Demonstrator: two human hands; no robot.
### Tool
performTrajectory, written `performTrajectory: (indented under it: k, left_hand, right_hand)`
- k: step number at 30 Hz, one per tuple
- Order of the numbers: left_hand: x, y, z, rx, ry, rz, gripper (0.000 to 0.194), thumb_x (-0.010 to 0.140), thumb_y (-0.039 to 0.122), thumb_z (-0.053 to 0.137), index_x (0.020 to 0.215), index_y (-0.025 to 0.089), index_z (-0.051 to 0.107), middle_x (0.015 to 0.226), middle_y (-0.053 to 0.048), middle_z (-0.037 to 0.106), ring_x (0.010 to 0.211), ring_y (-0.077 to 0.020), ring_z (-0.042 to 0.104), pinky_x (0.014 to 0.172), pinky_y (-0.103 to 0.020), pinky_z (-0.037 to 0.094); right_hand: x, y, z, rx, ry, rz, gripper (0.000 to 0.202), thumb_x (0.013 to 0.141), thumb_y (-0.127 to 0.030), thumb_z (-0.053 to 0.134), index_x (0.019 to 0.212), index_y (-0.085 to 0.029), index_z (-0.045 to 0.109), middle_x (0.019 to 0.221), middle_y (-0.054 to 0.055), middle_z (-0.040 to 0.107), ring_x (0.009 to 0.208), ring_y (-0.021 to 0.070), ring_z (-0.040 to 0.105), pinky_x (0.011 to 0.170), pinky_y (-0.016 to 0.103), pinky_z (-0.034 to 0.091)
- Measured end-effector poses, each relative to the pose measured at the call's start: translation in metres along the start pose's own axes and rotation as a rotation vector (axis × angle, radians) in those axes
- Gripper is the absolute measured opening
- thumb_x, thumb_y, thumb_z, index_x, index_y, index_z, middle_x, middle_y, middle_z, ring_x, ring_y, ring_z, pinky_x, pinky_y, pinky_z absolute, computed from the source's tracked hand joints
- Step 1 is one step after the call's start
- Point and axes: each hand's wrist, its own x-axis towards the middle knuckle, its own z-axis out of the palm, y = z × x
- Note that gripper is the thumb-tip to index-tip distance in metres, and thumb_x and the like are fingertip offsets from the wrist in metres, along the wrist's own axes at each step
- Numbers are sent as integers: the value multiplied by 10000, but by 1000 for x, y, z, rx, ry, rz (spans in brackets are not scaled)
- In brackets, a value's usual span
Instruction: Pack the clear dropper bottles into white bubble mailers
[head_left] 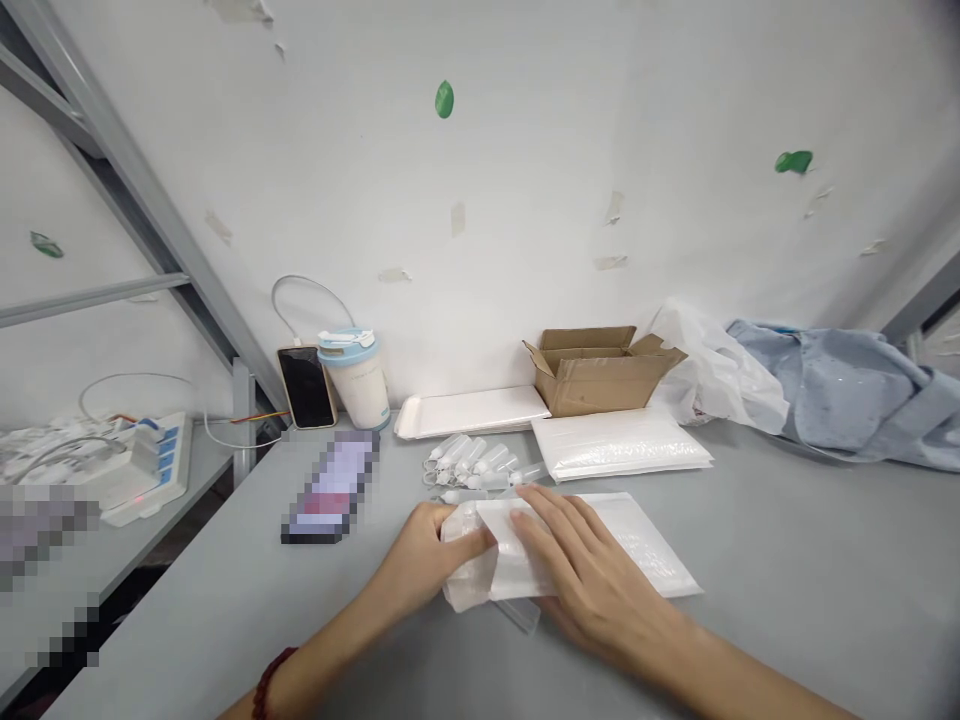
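Note:
A white bubble mailer [637, 540] lies slightly tilted under both hands, its clear flap end [469, 580] to the left. My left hand [424, 555] is closed on that end, thumb on top at the opening, other fingers partly hidden. My right hand [585, 565] spans the middle of the mailer, fingers lying over its top and the thumb side at its near edge, partly hidden. Below the near edge a clear plastic piece [521, 614] sticks out; most of it is covered. Just behind the mailer lie several small translucent plastic bottles [472, 460].
More white mailers [622, 443] lie flat behind, another stack [476, 410] by the wall. An opened cardboard box [607, 385], plastic bag [720, 365] and blue cloth [855, 390] line the back. Left are a cup [360, 385], a phone [307, 388], a blurred-out device [334, 488] and power strip [161, 465].

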Motion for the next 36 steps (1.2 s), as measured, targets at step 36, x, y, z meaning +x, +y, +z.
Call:
performTrajectory:
  k: [36]
  left_hand:
    - [-16, 2, 3, 339, 129, 573, 130, 849, 201, 493, 871, 151, 611, 810, -56, 601, 720, -142, 562, 648, -247, 476]
  right_hand:
    - [-2, 1, 5, -136, 0, -33, 412, 825, -44, 323, 1166, -38, 553, 1152, 185, 606, 1102, 299, 513, 838, 451, 445]
